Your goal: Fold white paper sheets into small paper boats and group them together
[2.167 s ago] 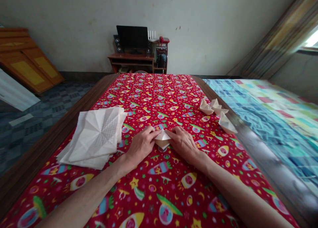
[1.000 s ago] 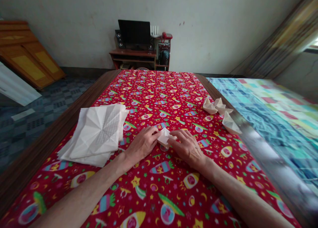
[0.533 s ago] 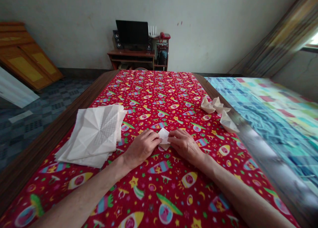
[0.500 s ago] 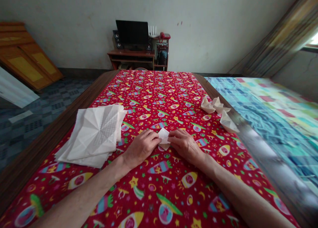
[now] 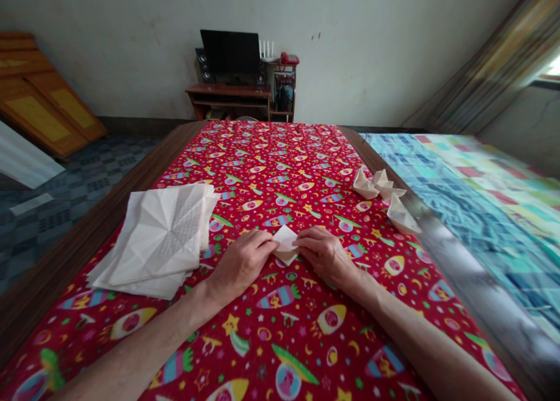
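A small folded piece of white paper (image 5: 286,243) lies diamond-wise on the red patterned cloth (image 5: 280,337), in the middle of the head view. My left hand (image 5: 247,258) pinches its left corner between thumb and fingers. At the right corner, my right hand (image 5: 326,252) grips it the same way, fingers closed. The fingertips cover both side corners. Left of my hands sits a stack of creased paper sheets (image 5: 160,238), the top one with fold lines fanning from its centre. Three folded paper boats (image 5: 402,214) stand near the table's right side.
Dark wooden table edges (image 5: 144,156) flank the cloth. To the right is a bed with a blue checked cover (image 5: 420,203). Beyond the table's far end stands a desk with a monitor (image 5: 230,52) and a red telephone (image 5: 289,60). A wooden cabinet (image 5: 52,109) is at the left.
My left hand has shifted slightly left, and more of the folded paper shows between my hands. The whole view has moved a little.
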Demonstrator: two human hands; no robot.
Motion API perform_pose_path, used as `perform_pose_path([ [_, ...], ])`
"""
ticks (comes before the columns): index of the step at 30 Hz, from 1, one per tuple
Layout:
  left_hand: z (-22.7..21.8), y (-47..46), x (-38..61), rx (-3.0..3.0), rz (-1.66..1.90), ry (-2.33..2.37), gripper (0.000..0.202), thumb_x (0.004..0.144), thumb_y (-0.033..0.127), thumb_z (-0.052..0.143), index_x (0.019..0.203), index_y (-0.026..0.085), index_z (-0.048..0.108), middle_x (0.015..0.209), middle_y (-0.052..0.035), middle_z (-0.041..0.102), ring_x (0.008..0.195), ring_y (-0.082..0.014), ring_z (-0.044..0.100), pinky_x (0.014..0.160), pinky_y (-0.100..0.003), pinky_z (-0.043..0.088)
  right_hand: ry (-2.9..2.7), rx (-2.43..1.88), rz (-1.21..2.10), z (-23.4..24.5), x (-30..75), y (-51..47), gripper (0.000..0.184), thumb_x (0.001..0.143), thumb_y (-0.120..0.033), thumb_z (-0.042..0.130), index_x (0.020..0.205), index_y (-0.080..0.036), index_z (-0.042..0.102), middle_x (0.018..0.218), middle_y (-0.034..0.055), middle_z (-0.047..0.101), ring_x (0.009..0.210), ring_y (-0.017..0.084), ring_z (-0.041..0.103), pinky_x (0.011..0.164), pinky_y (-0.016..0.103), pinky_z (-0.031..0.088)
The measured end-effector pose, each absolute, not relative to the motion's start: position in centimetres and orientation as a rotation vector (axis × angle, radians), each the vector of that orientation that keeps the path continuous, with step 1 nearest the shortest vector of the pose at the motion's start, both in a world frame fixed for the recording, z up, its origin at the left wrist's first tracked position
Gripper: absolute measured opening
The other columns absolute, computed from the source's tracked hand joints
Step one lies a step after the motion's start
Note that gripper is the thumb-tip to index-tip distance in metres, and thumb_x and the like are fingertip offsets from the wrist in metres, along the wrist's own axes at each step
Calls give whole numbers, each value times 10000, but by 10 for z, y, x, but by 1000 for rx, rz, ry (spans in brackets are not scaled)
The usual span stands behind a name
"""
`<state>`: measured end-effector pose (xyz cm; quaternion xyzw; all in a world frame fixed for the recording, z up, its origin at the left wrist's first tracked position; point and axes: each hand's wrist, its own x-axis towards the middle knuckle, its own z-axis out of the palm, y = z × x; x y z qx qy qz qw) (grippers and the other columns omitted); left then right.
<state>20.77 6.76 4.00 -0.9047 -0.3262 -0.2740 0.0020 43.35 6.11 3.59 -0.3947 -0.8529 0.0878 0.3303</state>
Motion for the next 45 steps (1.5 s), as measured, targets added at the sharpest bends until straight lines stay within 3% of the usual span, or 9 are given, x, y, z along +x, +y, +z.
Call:
perform_pose_path([
  [3,43,64,211,-2872,-822,-956,212,933,192,493,1118,180,596,985,-38,627,898,-175,555,803,-313,469,-2299,-1026,74,36,433,60,181,924,-207,496,904,-185,675,888,62,672,787,168,564,700,289,437],
  [9,43,63,213,-2860,-769,-946,191,931,225,503,1070,183,628,911,-27,639,856,-180,552,746,-310,475,-2419,-975,-98,42,431,55,194,931,-188,460,855,-185,639,870,51,663,786,169,536,709,301,412],
  [12,43,63,213,-2858,-729,-936,189,934,226,497,1070,184,621,921,-27,638,873,-185,553,752,-316,472,-2407,-1057,-147,46,429,51,157,929,-220,461,922,-169,609,873,68,651,813,188,538,729,320,420],
  [15,44,63,213,-2857,-704,-939,185,941,260,486,1034,183,627,914,-30,635,867,-188,554,748,-325,471,-2416,-1046,-175,45,428,50,176,922,-238,477,1033,-154,585,1010,106,637,910,215,535,774,346,428],
  [21,45,63,213,-2900,-705,-935,178,945,214,469,1006,154,625,924,-45,633,900,-181,554,787,-322,484,-2465,-883,-73,41,428,53,149,923,-183,475,880,-180,617,919,53,660,800,168,531,734,323,405],
  [28,40,64,213,-2947,-760,-917,154,930,157,481,965,155,631,898,-47,634,888,-177,554,772,-301,493,-2458,-910,-63,44,426,52,151,927,-291,517,959,-201,634,899,52,671,809,168,560,761,335,401],
  [32,39,65,213,-2960,-779,-940,165,945,184,461,972,161,622,903,-50,626,890,-176,556,774,-305,493,-2485,-882,-110,47,424,49,197,945,-192,440,884,-189,628,881,53,669,789,165,551,730,329,400],
  [38,43,64,211,-2947,-723,-986,149,941,177,467,951,146,612,924,-56,606,903,-189,540,773,-315,489,-2500,-951,-121,45,424,50,188,938,-213,458,928,-166,640,855,73,653,800,189,537,725,332,413],
  [45,35,70,205,-2918,-888,-1066,121,928,137,484,894,159,599,903,-40,598,892,-173,538,801,-309,483,-2315,-1051,193,37,429,56,180,935,-213,480,901,-180,653,863,61,663,785,164,549,698,272,436],
])
